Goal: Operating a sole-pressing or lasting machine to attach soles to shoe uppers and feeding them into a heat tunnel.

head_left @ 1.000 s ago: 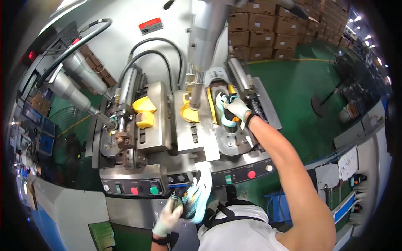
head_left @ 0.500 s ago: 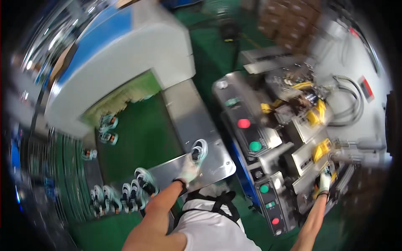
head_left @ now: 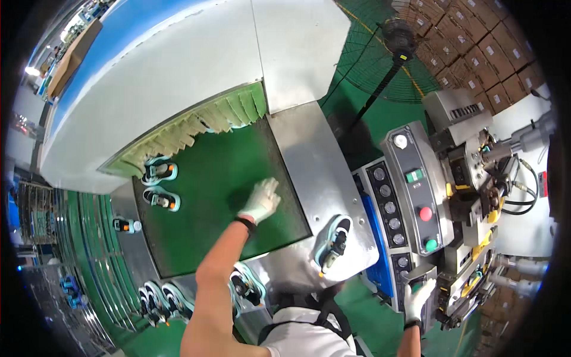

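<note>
My left hand (head_left: 260, 201), in a white glove, is over the green conveyor belt (head_left: 208, 220) with fingers loosely apart and nothing in them. To its right, a black, white and mint sneaker (head_left: 333, 243) lies on the metal ledge (head_left: 297, 134), apart from the hand. My right hand (head_left: 418, 297), also gloved, rests on the near end of the press machine's control panel, fingers spread, partly covering a green button (head_left: 416, 287). Two similar sneakers (head_left: 161, 199) lie at the belt's far left. Several more sneakers (head_left: 247, 284) stand in a row along the near edge, partly behind my left arm.
A white and blue machine housing (head_left: 196, 65) with a green strip curtain (head_left: 232, 110) spans the belt. The press machine (head_left: 476, 226) stands at right, with a red button (head_left: 425, 213). Beyond are a floor fan (head_left: 399, 37) and stacked cartons (head_left: 476, 53). A rod rack (head_left: 95, 244) is at left.
My left hand has left the sneaker on the ledge and moved over the belt. My right hand has come from among the press's parts to the control panel. The view has turned.
</note>
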Demonstrator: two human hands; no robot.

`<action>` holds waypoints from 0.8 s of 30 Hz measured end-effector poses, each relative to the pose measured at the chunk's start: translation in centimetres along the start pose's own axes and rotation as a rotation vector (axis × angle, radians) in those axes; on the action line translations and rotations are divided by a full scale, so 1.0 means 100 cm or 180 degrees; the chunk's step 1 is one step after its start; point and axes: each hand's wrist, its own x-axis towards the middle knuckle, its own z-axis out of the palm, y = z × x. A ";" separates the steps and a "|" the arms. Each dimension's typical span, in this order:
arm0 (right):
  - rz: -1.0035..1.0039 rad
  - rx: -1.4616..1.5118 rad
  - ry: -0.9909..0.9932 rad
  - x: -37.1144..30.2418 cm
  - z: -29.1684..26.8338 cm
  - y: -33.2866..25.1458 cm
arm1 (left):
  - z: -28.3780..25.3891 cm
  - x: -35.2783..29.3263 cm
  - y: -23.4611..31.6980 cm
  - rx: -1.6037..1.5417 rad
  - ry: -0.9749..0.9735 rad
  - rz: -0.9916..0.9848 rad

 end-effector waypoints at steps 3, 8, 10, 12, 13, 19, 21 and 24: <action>0.0410 -0.0111 -0.0388 -0.034 -0.020 -0.014 | -0.087 0.069 -0.116 0.1398 0.1003 0.0133; 0.1358 -0.0692 -0.1196 -0.167 -0.026 0.042 | -0.176 0.191 -0.180 0.1267 0.0333 -0.0592; 0.1630 -0.0198 -0.1676 -0.177 -0.022 0.002 | -0.178 0.195 -0.227 0.1295 -0.0148 -0.0730; 0.2157 0.0730 -0.2092 -0.168 -0.035 -0.027 | -0.166 0.200 -0.253 0.1578 -0.0132 -0.0799; 0.2418 0.1008 -0.2186 -0.175 -0.035 -0.027 | -0.157 0.209 -0.255 0.1379 -0.0210 -0.1035; 0.2626 0.1232 -0.2139 -0.107 -0.066 -0.155 | -0.142 0.167 -0.202 0.1204 0.0023 -0.0588; 0.2309 0.1162 -0.1843 -0.127 -0.040 -0.140 | -0.120 0.138 -0.169 0.0959 -0.0009 -0.0384; 0.1936 0.1396 -0.2182 -0.087 -0.043 -0.182 | -0.084 0.041 -0.135 0.0993 -0.0046 -0.0046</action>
